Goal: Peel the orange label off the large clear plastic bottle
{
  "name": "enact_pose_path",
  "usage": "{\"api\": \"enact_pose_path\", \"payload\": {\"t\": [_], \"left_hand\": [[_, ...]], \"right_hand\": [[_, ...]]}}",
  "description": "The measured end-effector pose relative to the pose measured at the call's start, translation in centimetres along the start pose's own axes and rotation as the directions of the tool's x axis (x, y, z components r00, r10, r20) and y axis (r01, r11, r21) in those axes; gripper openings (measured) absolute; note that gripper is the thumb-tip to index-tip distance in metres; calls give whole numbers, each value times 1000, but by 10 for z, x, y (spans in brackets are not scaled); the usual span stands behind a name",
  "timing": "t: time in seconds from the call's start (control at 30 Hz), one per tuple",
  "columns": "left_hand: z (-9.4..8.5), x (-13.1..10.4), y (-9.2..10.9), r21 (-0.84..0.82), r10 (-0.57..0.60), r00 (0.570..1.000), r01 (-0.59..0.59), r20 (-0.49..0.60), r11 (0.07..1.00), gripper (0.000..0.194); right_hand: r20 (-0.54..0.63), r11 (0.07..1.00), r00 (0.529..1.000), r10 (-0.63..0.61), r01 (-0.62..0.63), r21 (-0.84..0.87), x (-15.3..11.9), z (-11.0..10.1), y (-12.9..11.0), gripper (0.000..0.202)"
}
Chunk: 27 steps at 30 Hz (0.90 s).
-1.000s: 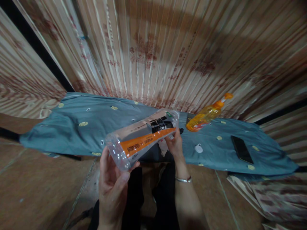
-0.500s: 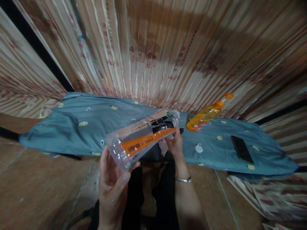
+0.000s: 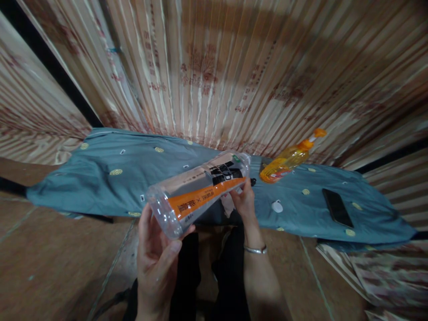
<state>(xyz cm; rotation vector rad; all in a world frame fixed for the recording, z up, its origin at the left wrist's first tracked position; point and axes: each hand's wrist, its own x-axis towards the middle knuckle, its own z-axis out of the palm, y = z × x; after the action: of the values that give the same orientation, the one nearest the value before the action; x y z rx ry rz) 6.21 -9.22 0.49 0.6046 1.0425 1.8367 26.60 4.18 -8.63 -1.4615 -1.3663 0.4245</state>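
A clear plastic container [image 3: 200, 191] with an orange and black printed label is held tilted above the cloth-covered table, its left end lower and nearer me. My left hand [image 3: 158, 263] is closed round that lower end, thumb in front. At the upper right end, my right hand [image 3: 244, 200] grips the container from below, with a silver bracelet on the wrist. Behind my right hand, a crumpled pale thing [image 3: 228, 206] and a small black object [image 3: 253, 182] partly show on the table.
On the teal cloth [image 3: 100, 178], a bottle of yellow liquid with an orange pump [image 3: 284, 165] stands right of the container. Further right are a round white lid [image 3: 277, 206] and a black phone [image 3: 337, 207]. A patterned curtain [image 3: 207, 67] hangs behind.
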Motion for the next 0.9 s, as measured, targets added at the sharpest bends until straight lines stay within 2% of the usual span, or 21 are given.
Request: {"api": "enact_pose_path", "payload": {"t": [0.9], "left_hand": [[0, -1, 1, -16, 26, 999, -25, 29, 1000, 72]], "right_hand": [[9, 999, 1000, 27, -27, -18, 1, -1, 0, 28]]}}
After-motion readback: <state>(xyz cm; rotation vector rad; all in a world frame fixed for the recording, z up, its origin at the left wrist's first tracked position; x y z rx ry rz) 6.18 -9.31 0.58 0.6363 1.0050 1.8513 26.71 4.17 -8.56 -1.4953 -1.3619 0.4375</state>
